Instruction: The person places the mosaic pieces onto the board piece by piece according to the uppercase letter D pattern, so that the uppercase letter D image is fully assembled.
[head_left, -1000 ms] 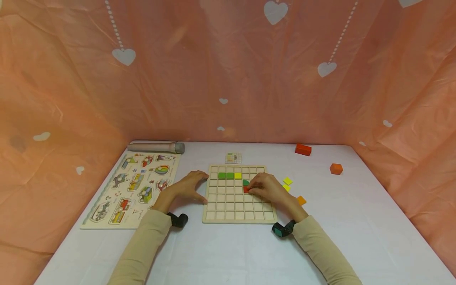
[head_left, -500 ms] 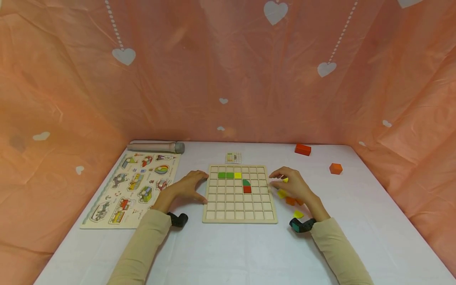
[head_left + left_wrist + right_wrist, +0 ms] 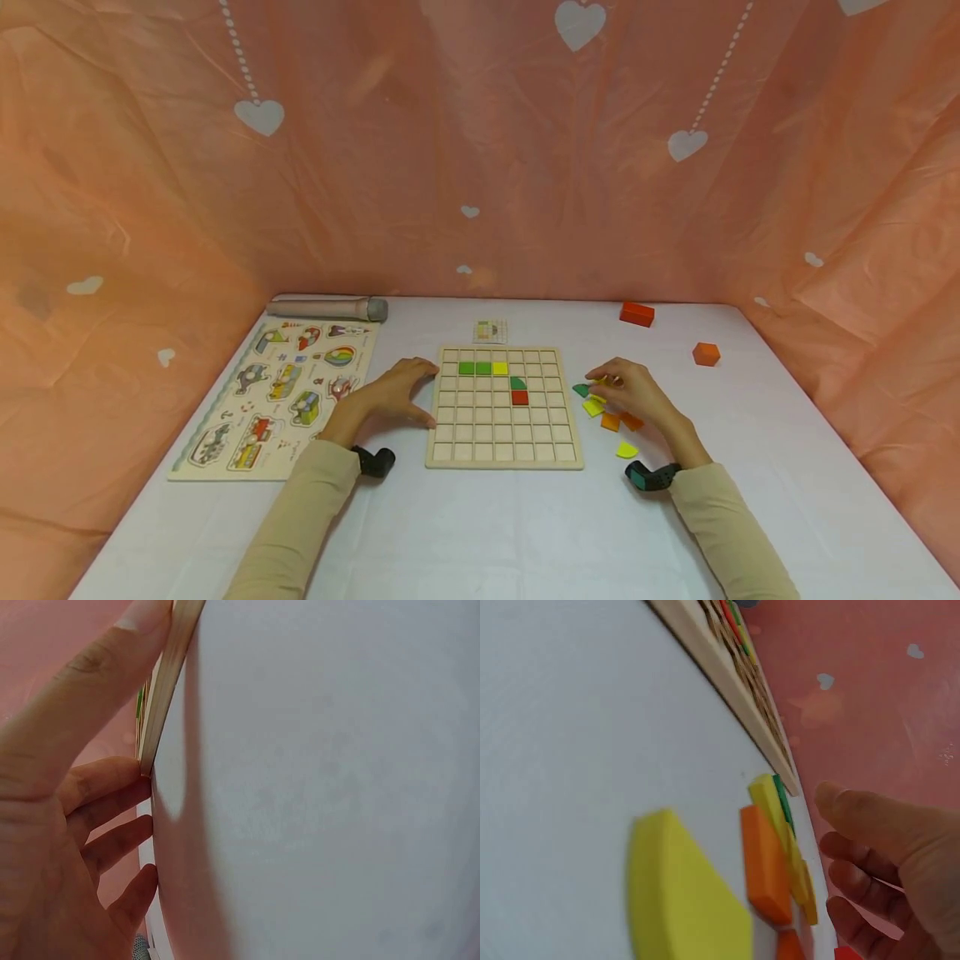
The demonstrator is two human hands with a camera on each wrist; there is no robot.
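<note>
My left hand is spread at the left edge of a wooden grid board, thumb and fingertips touching its side. Several pieces lie in the cells: two green squares, a yellow square, a green quarter-round and a red square. Right of the board, my right hand hovers over loose pieces, its fingers loosely bent. Nothing shows between thumb and fingers in the right wrist view. Beneath and beside it are a green piece, yellow pieces, orange pieces and a yellow quarter-round.
A small pattern card lies behind the board. At left is a picture puzzle board, with a pinkish, grey-ended microphone-like cylinder behind it. A red block and an orange cube stand at the back right.
My right hand has left the red square in its cell and moved right to the loose pieces, uncovering the green quarter-round. The left hand has stayed at the board's edge.
</note>
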